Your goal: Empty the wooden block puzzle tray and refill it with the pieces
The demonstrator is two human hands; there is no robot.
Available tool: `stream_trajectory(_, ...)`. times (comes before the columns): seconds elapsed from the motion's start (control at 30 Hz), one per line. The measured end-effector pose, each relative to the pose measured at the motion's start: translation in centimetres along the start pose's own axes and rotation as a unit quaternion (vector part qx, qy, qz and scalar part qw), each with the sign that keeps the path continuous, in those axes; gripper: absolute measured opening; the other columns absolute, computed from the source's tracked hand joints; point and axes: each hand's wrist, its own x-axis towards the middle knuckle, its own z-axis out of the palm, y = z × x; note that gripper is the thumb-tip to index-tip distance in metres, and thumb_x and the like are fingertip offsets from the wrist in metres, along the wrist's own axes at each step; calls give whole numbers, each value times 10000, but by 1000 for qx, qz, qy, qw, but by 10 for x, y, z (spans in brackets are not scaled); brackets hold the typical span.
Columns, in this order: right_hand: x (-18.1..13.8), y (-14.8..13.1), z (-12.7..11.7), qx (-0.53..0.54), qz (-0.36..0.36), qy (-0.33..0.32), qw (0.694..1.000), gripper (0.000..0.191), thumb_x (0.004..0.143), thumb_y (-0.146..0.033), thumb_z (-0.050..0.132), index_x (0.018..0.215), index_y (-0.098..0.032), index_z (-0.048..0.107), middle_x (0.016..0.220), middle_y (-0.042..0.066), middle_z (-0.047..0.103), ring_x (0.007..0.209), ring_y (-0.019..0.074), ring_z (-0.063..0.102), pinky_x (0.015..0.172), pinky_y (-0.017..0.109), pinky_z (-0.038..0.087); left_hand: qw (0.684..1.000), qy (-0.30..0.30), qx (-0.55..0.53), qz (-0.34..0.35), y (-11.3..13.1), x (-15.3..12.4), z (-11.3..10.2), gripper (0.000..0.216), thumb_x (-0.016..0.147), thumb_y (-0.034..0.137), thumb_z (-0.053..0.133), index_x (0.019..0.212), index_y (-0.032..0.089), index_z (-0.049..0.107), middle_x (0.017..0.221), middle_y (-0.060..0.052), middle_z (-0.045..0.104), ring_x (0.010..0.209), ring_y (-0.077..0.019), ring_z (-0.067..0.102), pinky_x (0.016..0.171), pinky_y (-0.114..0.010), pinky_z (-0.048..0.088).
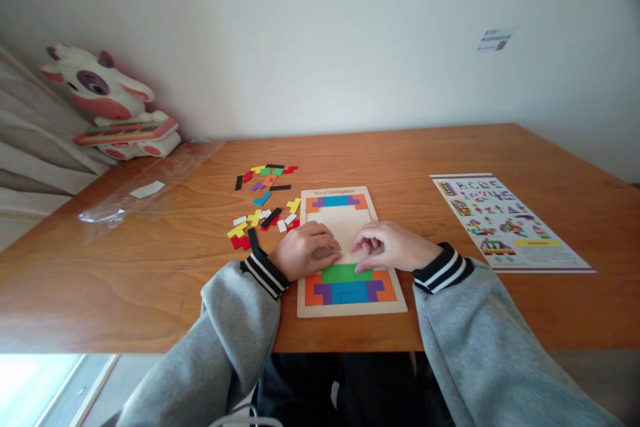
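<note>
A pale wooden puzzle board (353,310) lies flat in front of me. Orange, purple and blue pieces line its far end, and a similar band with green pieces (345,273) above it fills the near end. My left hand (307,248) rests over the board's left side, its fingers loosely bent with a gap before the thumb, close to the green pieces' upper edge. Over the right side is my right hand (390,245), its fingers curled and its thumb apart, with the thumb tip at the green pieces. I see nothing held in either hand.
Loose coloured pieces (257,215) are scattered left of the board. A printed pattern sheet (515,223) lies on the right of the wooden table (425,320). Clear plastic packaging (125,203) and a cow-shaped toy keyboard (120,103) are at the left.
</note>
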Motion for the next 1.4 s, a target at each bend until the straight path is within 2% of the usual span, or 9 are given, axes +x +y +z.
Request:
stream_trajectory(0.23,2,-1,0,-39,-33,23,998,425,700,-586,791,850,-193,736,713,5,619,675,150,549,665,287,413,1000,-5,3,-6,0,0,0,153,905,324,645,937,194,720,913,-77,687,844,-172,643,780,-286,535)
stream_trajectory(0.37,0,-3,-1,-26,-45,7,999,397,770,-603,724,755,-207,748,728,27,647,703,162,584,681,297,438,1000,-5,-1,-6,0,0,0,173,884,361,678,922,198,722,911,-73,694,843,-173,645,774,-286,536)
stream_trajectory(0.53,0,-4,0,-39,-47,-5,998,352,807,-566,709,775,-220,766,741,29,664,726,164,609,693,295,453,1000,4,-1,-1,0,0,0,197,866,384,707,909,192,725,908,-68,697,832,-172,646,762,-279,531)
stream_trajectory(0.77,4,-6,4,-35,2,52,998,431,877,-589,602,770,-186,711,666,23,631,595,139,530,566,275,406,1000,18,19,4,4,1,-1,199,903,375,658,891,186,718,877,-70,698,807,-173,634,743,-283,526)
stream_trajectory(1.03,3,0,8,-39,39,97,994,413,924,-557,536,800,-194,685,700,28,668,607,150,563,564,279,406,997,39,66,0,5,1,-9,181,953,297,565,905,182,697,865,-67,713,813,-177,641,780,-306,523)
stream_trajectory(1.2,3,2,8,-44,43,109,992,409,945,-538,507,804,-196,680,729,25,683,628,144,579,588,273,413,985,90,140,-33,-22,-19,-36,155,943,270,567,956,181,693,884,-68,724,826,-181,655,785,-312,528)
stream_trajectory(1.3,4,2,7,-45,38,116,992,401,950,-525,502,800,-196,675,729,24,681,632,145,578,598,273,418,971,135,184,-66,-41,-45,-65,146,935,265,582,967,181,697,886,-56,733,811,-167,663,789,-296,532)
stream_trajectory(1.4,4,2,7,-47,38,115,992,387,951,-512,502,801,-198,672,729,23,680,636,148,582,602,276,419,954,149,228,-123,-56,-79,-93,181,926,312,599,971,178,712,832,-40,723,697,-144,635,694,-263,527)
